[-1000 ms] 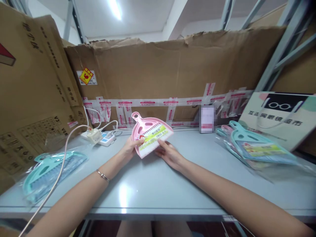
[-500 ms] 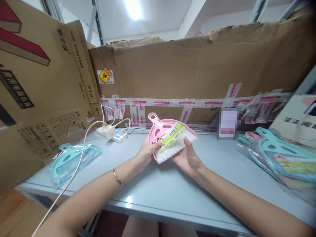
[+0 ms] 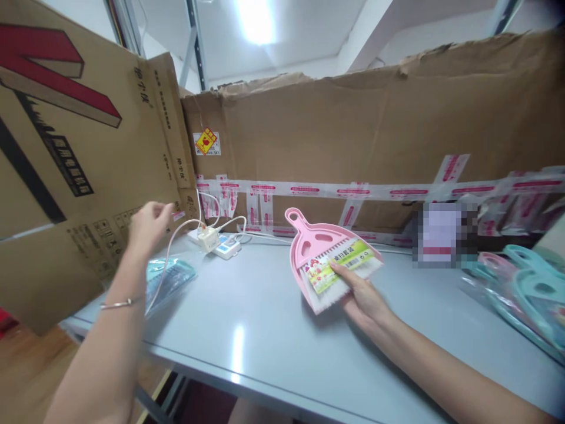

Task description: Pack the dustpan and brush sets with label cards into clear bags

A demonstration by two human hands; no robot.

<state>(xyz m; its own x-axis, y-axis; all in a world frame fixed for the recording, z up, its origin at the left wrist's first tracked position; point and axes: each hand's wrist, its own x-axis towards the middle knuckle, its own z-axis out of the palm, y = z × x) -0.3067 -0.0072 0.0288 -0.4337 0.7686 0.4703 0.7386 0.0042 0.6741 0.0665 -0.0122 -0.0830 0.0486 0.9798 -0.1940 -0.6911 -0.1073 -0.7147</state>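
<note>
My right hand (image 3: 364, 303) grips a pink dustpan (image 3: 304, 241) above the table. Its thumb presses on the label of the white-bristled brush (image 3: 331, 297) nested inside; the other fingers are mostly hidden underneath. A green and yellow printed label (image 3: 324, 277) wraps the brush. My left hand (image 3: 150, 227) is raised at the left, slightly blurred, its fingers curled together with nothing visible in them. Below and behind that wrist, a turquoise dustpan set (image 3: 174, 277) in clear plastic lies on the table, partly covered by my forearm.
A pale cable (image 3: 170, 247) runs past my left hand to a white adapter (image 3: 208, 240) and power strip (image 3: 227, 246). Turquoise dustpans (image 3: 538, 288) in plastic are piled at the right. Cardboard (image 3: 344, 135) walls the back; a pixelated object (image 3: 439, 235) stands against it.
My left hand has let go of the pink dustpan and moved up and left. My right hand still holds the dustpan with its brush. The view has turned slightly left.
</note>
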